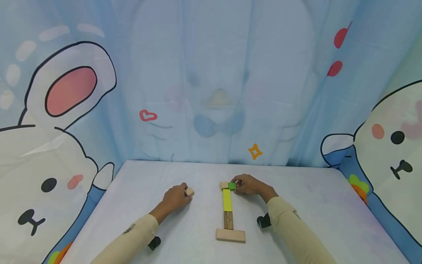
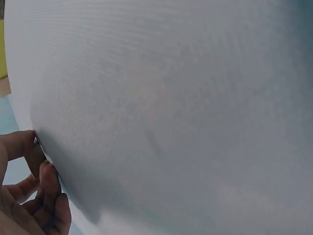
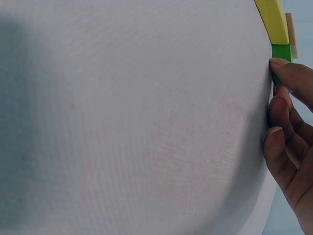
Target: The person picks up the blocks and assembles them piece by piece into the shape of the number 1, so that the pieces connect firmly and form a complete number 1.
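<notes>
A column of blocks lies on the white table: a pale wooden plank (image 1: 230, 235) crosswise at the near end, then a brown wood-grain block (image 1: 228, 220), then a yellow block (image 1: 227, 200). At its far end a small pale wooden block (image 1: 224, 185) sits beside a green block (image 1: 232, 186). My right hand (image 1: 246, 184) pinches the green block between thumb and fingers, as the right wrist view shows at the yellow block's end. Left of the column, my left hand (image 1: 176, 196) holds another small pale block (image 1: 189, 191) in its fingertips, close over the table.
The white table (image 1: 197, 249) ends at a blue curtain (image 1: 217, 73) printed with cartoon animals. A black wrist camera (image 1: 154, 242) hangs under the left sleeve, and another black camera (image 1: 263, 220) under the right one.
</notes>
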`<action>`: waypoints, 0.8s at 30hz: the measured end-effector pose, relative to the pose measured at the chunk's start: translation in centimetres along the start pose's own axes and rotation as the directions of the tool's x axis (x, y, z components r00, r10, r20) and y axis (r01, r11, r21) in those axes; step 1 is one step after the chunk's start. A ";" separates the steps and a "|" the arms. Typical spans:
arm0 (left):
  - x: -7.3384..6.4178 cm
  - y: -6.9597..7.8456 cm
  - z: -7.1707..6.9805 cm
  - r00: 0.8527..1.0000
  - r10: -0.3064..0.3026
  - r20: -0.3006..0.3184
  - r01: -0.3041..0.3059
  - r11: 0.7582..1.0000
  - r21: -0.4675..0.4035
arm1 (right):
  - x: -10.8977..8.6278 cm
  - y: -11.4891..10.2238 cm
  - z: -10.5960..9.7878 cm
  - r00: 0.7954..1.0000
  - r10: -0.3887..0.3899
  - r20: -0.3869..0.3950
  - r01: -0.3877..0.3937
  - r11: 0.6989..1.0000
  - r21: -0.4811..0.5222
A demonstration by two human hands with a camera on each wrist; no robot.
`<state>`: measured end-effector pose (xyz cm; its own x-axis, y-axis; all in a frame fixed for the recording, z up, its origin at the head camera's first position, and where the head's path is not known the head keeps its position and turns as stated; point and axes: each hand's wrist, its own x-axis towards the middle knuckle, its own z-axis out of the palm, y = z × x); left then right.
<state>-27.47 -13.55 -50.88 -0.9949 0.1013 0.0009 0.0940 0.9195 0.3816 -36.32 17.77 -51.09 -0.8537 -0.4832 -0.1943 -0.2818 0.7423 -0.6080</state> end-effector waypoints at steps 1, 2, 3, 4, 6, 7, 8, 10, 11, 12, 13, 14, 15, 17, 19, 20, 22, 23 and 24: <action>0.0 0.0 0.0 1.000 0.003 -0.003 -0.003 1.000 -0.002 | 0.0 0.0 0.0 1.000 0.003 0.002 -0.003 1.000 0.002; 0.0 0.0 0.1 1.000 0.001 -0.003 -0.001 1.000 -0.007 | 0.1 0.0 0.0 1.000 0.001 0.002 -0.001 1.000 0.000; 0.1 0.0 0.1 1.000 0.000 -0.003 0.000 1.000 -0.009 | 0.1 0.1 0.0 1.000 -0.001 0.003 0.001 1.000 -0.001; 0.1 0.0 0.1 1.000 -0.003 -0.002 0.003 1.000 -0.012 | 0.1 0.1 0.0 1.000 -0.002 0.003 0.002 1.000 -0.004; 0.2 -0.1 0.2 1.000 0.000 -0.003 0.000 1.000 -0.018 | 0.2 0.2 0.1 1.000 -0.006 0.002 0.006 1.000 -0.007; 0.2 -0.1 0.2 1.000 0.000 -0.003 0.000 1.000 -0.022 | 0.2 0.2 0.1 1.000 -0.007 0.001 0.007 1.000 -0.005; 0.2 -0.1 0.2 1.000 -0.002 -0.001 0.002 1.000 -0.027 | 0.1 0.2 0.1 1.000 -0.009 -0.001 0.009 1.000 -0.006; 0.2 -0.2 0.3 1.000 0.006 -0.004 -0.007 0.999 -0.032 | 0.1 0.2 0.1 1.000 -0.007 -0.003 0.007 1.000 -0.005; 0.3 -0.3 0.3 1.000 0.013 -0.006 -0.014 0.999 -0.032 | 0.1 0.2 0.1 1.000 -0.006 -0.004 0.006 1.000 -0.006; 0.3 -0.3 0.3 1.000 0.018 -0.009 -0.019 0.999 -0.036 | 0.1 0.2 0.1 1.000 -0.005 -0.004 0.005 1.000 -0.006; 0.2 -0.2 0.3 1.000 0.019 -0.011 -0.019 0.999 -0.040 | 0.1 0.2 0.1 1.000 -0.005 -0.006 0.005 1.000 -0.007; 0.2 -0.3 0.3 1.000 0.023 -0.015 -0.024 0.999 -0.041 | 0.1 0.2 0.1 1.000 -0.005 -0.007 0.005 1.000 -0.007; 0.2 -0.3 0.4 0.999 0.028 -0.022 -0.029 0.999 -0.039 | 0.1 0.2 0.1 1.000 -0.005 -0.006 0.005 1.000 -0.006; 0.1 -0.2 0.3 0.999 0.030 -0.027 -0.032 0.999 -0.043 | 0.1 0.2 0.1 1.000 -0.006 -0.003 0.006 1.000 -0.005; 0.1 -0.1 0.3 0.999 0.031 -0.032 -0.032 0.998 -0.046 | 0.1 0.2 0.1 1.000 -0.005 0.001 0.005 1.000 -0.005; 0.2 -0.2 0.3 0.999 0.031 -0.031 -0.033 0.998 -0.047 | 0.1 0.3 0.1 1.000 -0.003 0.003 0.003 1.000 -0.004; 0.3 -0.2 0.4 0.999 0.028 -0.026 -0.029 0.998 -0.047 | 0.1 0.4 0.1 1.000 -0.009 0.005 0.009 1.000 -0.012; 0.4 -0.3 0.4 0.999 0.029 -0.024 -0.030 0.999 -0.044 | 0.2 0.4 0.1 1.000 -0.011 0.005 0.011 1.000 -0.016; 0.4 -0.3 0.5 0.999 0.030 -0.023 -0.031 0.999 -0.043 | 0.2 0.4 0.1 1.000 -0.013 0.004 0.013 1.000 -0.018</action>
<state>-27.91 -13.61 -51.45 -0.9922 0.1199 0.0337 0.1230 0.8990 0.4204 -36.58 17.94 -51.45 -0.8483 -0.4946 -0.1891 -0.3006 0.7439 -0.5969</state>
